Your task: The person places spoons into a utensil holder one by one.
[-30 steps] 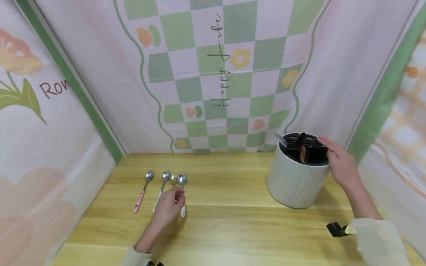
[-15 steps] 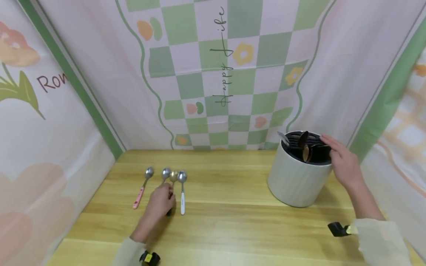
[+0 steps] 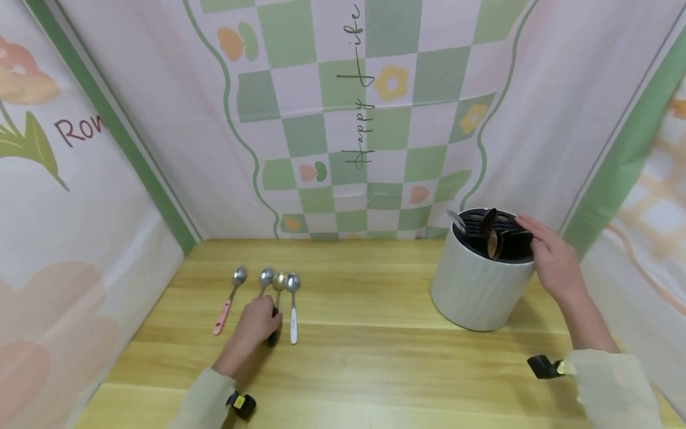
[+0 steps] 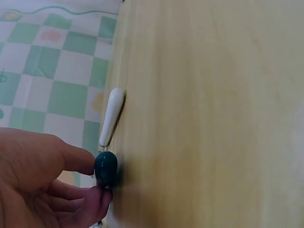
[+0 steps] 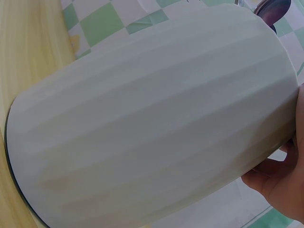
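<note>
My left hand [image 3: 258, 322] pinches the dark handle of a gold-bowled spoon [image 3: 279, 281] on the table. In the left wrist view, thumb and fingers meet around the dark green handle end [image 4: 105, 167]. Right beside it lies a white-handled spoon [image 3: 293, 316]. On its other side is a silver spoon [image 3: 266, 276], its handle hidden by the hand. Farther left rests a spoon with a pink handle [image 3: 222, 317]. My right hand [image 3: 557, 265] rests against the rim and side of a white ribbed utensil holder [image 3: 477, 298], its fingers extended along the edge.
Several utensils [image 3: 493, 241] stand in the holder's black divided insert, their ends above the rim. The wooden table [image 3: 364, 369] meets a printed curtain [image 3: 332, 131] at the back. More fabric hangs at both sides.
My left hand has moved left from the white-handled spoon to the dark-handled one and now pinches its handle. My right hand stays on the holder.
</note>
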`<state>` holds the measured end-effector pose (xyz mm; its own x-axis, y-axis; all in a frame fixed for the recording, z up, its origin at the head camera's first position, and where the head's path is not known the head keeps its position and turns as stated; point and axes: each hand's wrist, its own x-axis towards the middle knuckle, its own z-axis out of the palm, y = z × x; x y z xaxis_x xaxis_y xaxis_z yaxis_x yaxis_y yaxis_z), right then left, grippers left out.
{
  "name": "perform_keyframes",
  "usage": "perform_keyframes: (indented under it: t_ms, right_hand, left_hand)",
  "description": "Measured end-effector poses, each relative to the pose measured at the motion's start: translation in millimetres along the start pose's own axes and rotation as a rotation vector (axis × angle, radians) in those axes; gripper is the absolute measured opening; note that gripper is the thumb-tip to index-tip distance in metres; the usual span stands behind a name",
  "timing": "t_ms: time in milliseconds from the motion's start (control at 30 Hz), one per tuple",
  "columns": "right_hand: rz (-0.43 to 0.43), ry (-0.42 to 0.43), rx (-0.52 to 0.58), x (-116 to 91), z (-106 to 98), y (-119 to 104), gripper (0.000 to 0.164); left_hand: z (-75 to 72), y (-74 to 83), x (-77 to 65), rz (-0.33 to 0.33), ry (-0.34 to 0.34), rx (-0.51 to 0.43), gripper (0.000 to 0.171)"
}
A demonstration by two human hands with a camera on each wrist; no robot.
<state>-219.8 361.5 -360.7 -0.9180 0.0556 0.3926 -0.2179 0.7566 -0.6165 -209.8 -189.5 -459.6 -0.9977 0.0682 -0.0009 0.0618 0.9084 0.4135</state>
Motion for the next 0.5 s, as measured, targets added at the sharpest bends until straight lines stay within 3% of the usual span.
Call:
perform_keyframes:
  t_ms: [500]
  right_hand:
    - [-0.008, -0.003, 0.003, -3.2, -2.5, -4.4, 0.05]
  left_hand:
    - [-0.7, 1.5, 3.5, -0.062, -0.072, -0.093, 0.025]
